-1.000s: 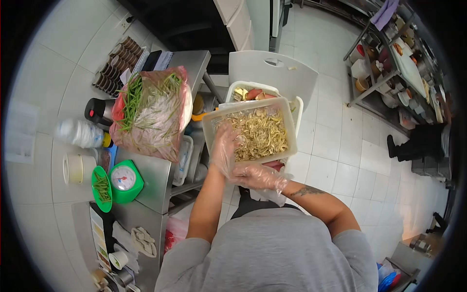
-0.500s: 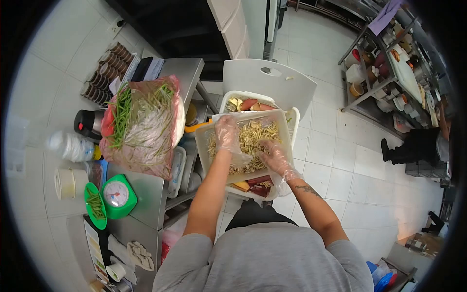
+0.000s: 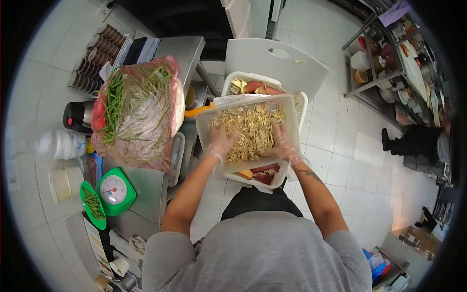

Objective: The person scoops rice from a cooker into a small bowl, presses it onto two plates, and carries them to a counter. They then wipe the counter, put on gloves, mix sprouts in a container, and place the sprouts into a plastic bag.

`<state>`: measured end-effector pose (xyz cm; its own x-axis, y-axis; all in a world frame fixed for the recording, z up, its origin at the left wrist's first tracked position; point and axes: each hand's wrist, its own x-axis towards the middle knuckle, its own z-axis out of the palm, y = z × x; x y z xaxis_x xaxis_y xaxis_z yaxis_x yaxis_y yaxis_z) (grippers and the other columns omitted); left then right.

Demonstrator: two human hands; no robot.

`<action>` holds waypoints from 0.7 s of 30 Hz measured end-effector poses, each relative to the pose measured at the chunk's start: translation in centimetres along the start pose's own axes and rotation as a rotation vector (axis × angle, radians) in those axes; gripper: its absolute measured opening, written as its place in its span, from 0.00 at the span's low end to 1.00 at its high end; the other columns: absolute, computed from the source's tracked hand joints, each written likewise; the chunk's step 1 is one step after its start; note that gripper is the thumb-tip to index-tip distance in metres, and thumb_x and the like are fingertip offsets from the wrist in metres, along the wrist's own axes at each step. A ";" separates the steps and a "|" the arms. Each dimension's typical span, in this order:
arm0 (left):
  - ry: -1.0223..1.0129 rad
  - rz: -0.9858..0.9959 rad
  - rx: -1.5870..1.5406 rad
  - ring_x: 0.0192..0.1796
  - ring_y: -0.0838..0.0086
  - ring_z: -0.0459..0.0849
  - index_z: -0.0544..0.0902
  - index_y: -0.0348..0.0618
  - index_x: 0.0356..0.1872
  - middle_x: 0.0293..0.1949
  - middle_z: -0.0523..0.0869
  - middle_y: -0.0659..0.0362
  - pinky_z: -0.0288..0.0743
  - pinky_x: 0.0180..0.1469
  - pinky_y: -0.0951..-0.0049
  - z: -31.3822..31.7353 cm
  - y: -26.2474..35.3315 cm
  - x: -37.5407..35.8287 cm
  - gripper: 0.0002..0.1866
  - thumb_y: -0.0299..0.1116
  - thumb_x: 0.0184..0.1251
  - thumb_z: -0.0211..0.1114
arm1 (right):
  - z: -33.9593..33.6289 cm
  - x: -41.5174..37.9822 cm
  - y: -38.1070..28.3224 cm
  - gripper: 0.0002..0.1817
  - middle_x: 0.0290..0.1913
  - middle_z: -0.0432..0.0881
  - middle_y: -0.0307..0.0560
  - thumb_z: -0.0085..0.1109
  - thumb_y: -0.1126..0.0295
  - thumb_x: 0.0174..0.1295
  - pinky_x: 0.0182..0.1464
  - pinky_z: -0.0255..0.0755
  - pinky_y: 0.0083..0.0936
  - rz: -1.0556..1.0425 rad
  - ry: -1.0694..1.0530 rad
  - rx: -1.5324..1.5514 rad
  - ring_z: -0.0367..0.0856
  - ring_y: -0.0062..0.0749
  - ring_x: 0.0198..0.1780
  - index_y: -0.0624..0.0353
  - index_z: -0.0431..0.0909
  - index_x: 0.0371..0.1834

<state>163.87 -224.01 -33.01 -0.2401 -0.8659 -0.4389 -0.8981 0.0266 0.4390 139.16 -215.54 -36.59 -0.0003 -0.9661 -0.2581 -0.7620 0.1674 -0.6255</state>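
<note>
Pale shredded strips [image 3: 250, 127] fill a translucent plastic tub [image 3: 247, 101] in front of me. My left hand [image 3: 222, 142], in a clear plastic glove, reaches over the near left side of the tub. Its fingers are spread and touch the shreds. My right hand [image 3: 282, 145], gloved likewise, is at the tub's right side, fingers stretched forward and thumb pointing inward against the shreds. The tub rests above a white basket [image 3: 302, 109] with dark red and yellowish peel-like pieces [image 3: 264, 173] in it. Similar pieces show past the far edge.
On the steel table [image 3: 187, 51] to the left lies a pink plastic bag [image 3: 146, 129] with green beans. A green scale [image 3: 116, 191] and green bowl [image 3: 93, 204] stand nearer. A white chair [image 3: 272, 58] is behind the tub. A person [image 3: 418, 143] and shelves [image 3: 374, 78] are at right.
My left hand has come from the tub's far left down to its near left, fingers now spread. My right hand has moved outward to the right side. The view has shifted slightly.
</note>
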 end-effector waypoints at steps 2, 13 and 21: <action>0.316 -0.177 -0.022 0.65 0.43 0.68 0.68 0.45 0.66 0.64 0.65 0.32 0.66 0.64 0.57 4.1 0.2 -1.1 0.39 0.59 0.59 0.61 | 0.1 0.3 -3.0 0.66 0.75 0.37 0.69 0.78 0.52 0.35 0.74 0.50 0.41 0.055 -0.099 -0.003 0.44 0.66 0.75 0.42 0.40 0.77; 0.304 0.084 -0.608 0.66 0.51 0.69 0.65 0.48 0.67 0.62 0.71 0.43 0.60 0.68 0.61 6.0 4.9 0.0 0.28 0.30 0.65 0.54 | -1.1 3.1 -3.7 0.47 0.69 0.58 0.70 0.69 0.64 0.51 0.69 0.60 0.38 -0.267 -0.152 0.167 0.63 0.58 0.68 0.43 0.52 0.75; 0.412 0.134 -0.159 0.55 0.50 0.78 0.74 0.49 0.60 0.57 0.75 0.42 0.72 0.57 0.55 1.2 3.5 -2.1 0.22 0.34 0.62 0.59 | -4.5 4.3 -6.3 0.50 0.72 0.53 0.71 0.67 0.52 0.53 0.71 0.56 0.36 -0.297 -0.168 0.279 0.60 0.57 0.70 0.50 0.47 0.76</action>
<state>160.79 -221.44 -31.52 -0.1551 -0.9873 -0.0356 -0.7939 0.1031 0.5992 141.02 -221.68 -30.42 0.3150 -0.9389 -0.1390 -0.5089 -0.0435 -0.8597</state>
